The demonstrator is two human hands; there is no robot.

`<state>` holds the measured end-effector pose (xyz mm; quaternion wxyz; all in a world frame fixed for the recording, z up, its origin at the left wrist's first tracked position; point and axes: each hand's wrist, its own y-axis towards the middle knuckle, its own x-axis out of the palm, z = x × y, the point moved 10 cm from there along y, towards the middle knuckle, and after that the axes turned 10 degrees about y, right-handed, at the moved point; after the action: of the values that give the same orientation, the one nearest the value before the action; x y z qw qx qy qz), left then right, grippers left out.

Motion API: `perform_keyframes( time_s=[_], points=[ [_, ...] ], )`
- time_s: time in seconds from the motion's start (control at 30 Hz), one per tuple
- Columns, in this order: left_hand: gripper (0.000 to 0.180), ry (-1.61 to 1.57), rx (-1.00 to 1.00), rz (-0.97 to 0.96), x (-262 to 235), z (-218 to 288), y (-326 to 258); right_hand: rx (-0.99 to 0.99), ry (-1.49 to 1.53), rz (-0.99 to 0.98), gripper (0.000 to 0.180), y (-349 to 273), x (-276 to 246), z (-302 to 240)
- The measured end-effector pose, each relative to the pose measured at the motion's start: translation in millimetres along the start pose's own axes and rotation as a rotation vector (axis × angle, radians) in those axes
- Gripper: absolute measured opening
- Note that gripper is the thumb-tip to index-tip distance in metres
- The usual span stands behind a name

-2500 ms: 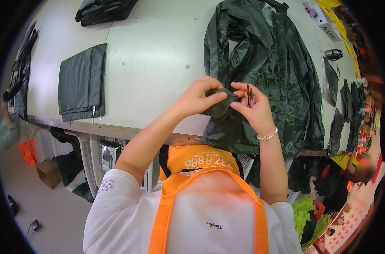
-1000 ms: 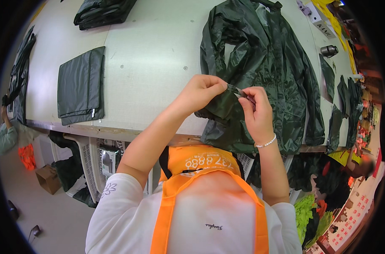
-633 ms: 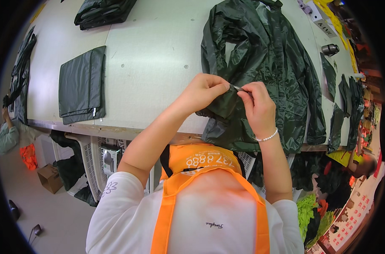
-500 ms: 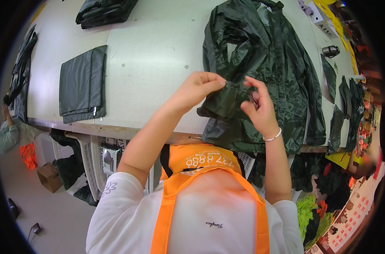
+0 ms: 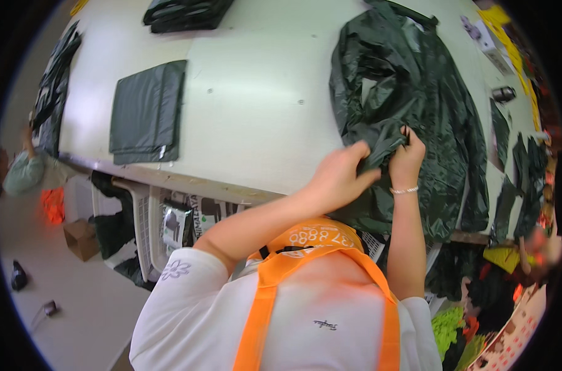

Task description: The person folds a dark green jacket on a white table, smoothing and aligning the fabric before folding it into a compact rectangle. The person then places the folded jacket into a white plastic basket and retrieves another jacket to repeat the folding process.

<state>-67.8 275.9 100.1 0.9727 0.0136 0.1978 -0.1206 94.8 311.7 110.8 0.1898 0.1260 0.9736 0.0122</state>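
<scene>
A dark green, shiny rain jacket [image 5: 444,148] lies spread on the table, its collar at the far side. One sleeve end [image 5: 380,139] is bunched up between my two hands over the jacket's left part. The fingers of my right hand [image 5: 408,159] are closed on the sleeve's edge. At the sleeve's left side is my left hand [image 5: 339,178], slightly blurred, with thumb and fingers apart. Part of the cuff is hidden by folds and by my fingers.
A folded dark green garment [image 5: 148,114] lies on the table [image 5: 256,123] at left, with a stack of folded ones [image 5: 188,13] beyond. A dark cup [image 5: 503,94] and a white box [image 5: 494,49] stand at right. White crates [image 5: 146,229] sit below the table edge.
My right hand has closed on the sleeve edge. My left hand has let go and moved down beside the sleeve, which is now bunched. The whole view has shifted, so things sit further right.
</scene>
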Motion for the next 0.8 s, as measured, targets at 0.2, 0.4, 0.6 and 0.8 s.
perform_keyframes(
  time_s=[0.2,0.4,0.6,0.8],
  points=[
    [0.016,0.01,-0.04,0.402,-90,-56,55,0.091,0.318,-0.671,0.017,-79,73,-52],
    [0.017,-0.325,0.008,-0.092,-25,0,17,-0.491,0.086,0.028,0.018,-22,-23,-71],
    [0.017,0.019,0.017,0.581,-91,-23,14,-0.344,0.035,0.165,0.026,-26,-34,-47],
    [0.013,-0.088,0.121,0.475,-73,-8,13,-0.028,0.309,-0.293,0.031,-63,30,-45]
  ],
)
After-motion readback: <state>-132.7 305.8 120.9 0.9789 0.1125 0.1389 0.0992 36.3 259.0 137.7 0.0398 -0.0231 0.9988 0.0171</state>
